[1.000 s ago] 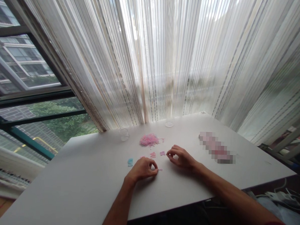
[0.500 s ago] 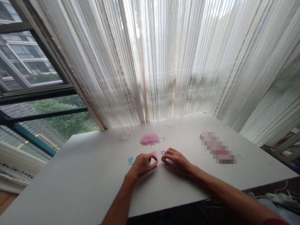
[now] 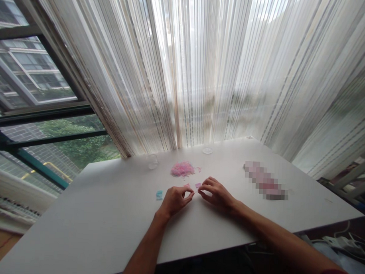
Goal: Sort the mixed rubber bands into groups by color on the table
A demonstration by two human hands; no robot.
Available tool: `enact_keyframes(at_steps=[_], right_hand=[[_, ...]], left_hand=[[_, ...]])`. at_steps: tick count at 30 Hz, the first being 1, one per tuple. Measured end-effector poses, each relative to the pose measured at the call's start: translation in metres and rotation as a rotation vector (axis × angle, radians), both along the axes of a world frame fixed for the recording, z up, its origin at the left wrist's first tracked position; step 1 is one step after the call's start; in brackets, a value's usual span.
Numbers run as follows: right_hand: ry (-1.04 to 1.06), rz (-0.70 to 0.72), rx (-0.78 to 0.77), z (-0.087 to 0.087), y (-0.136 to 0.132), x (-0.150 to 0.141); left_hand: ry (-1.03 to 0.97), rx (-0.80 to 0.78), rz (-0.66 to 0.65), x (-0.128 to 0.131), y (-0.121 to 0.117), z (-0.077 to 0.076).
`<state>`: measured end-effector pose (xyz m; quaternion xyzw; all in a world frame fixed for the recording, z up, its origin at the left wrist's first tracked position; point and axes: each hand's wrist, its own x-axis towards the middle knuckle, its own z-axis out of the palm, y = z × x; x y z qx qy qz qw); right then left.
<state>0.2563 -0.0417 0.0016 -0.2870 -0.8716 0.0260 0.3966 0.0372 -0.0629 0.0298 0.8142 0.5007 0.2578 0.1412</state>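
My left hand (image 3: 174,200) is closed in a pinch, thumb tip against forefinger, just above the white table. Facing it, my right hand (image 3: 217,193) also pinches, its fingertips a small gap away from the left ones. Whatever sits between the fingertips is too small and pale to name. Just beyond the hands lie a few pink pieces (image 3: 186,185) and a little group of purple pieces (image 3: 198,185). Left of my left hand is a small group of blue pieces (image 3: 159,195). Farther back rests a loose heap of small pink and multicoloured strips (image 3: 183,169).
The white table (image 3: 86,217) reaches back to sheer striped curtains (image 3: 199,73). A clear cup (image 3: 152,162) and a clear round lid (image 3: 207,150) stand near its back edge. A blurred-out pinkish object (image 3: 264,180) lies at the right. Cables (image 3: 343,240) hang beyond the right front edge.
Both hands have shifted slightly to the right and away from me, still pinched and facing each other. The heap and the coloured pieces have stayed put.
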Motion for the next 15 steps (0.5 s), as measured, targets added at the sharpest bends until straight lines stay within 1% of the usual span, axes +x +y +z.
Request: enact_keyframes(at_steps=[10,15], right_hand=[[0.025,0.040,-0.015,0.0021,-0.0017,-0.0015],[0.019,0.053,-0.027,0.0020,-0.0013,0.0001]], left_hand=[[-0.015,0.006,0.023,-0.0002,0.0006,-0.0013],[-0.008,-0.003,0.000,-0.0001,0.0000,-0.0004]])
